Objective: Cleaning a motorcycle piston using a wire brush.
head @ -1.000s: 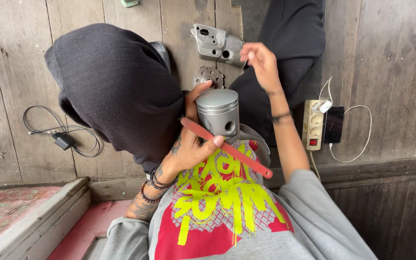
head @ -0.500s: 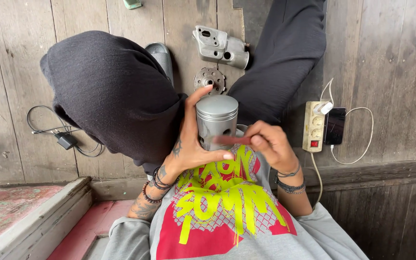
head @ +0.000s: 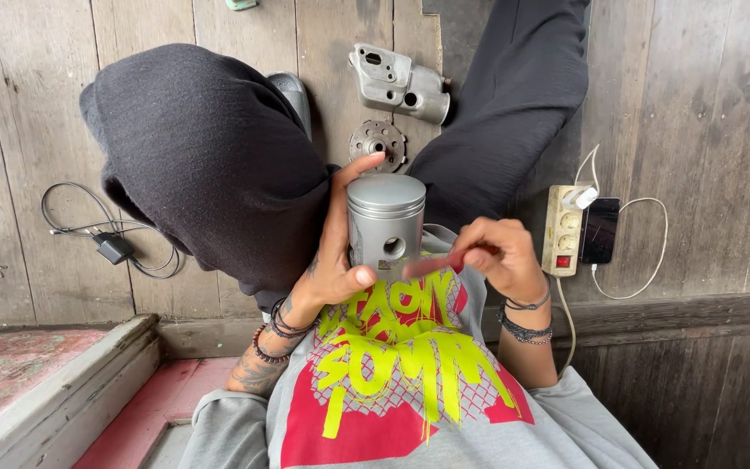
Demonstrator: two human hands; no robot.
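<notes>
My left hand grips a grey metal piston, held upright in front of my chest with its flat crown up and a round pin hole facing me. My right hand pinches a thin red stick-like tool, its tip at the lower right edge of the piston. The tool is blurred by motion. Both wrists carry dark bracelets. My crossed legs in dark trousers lie beyond the piston.
On the wooden plank floor beyond lie a grey metal engine cover and a round toothed metal disc. A power strip with a charging phone sits right. A black charger with cable lies left. A painted step sits lower left.
My right hand came back from the engine cover, took the red tool that lay across my left hand, and brought its tip to the piston. The piston stayed in my left hand.
</notes>
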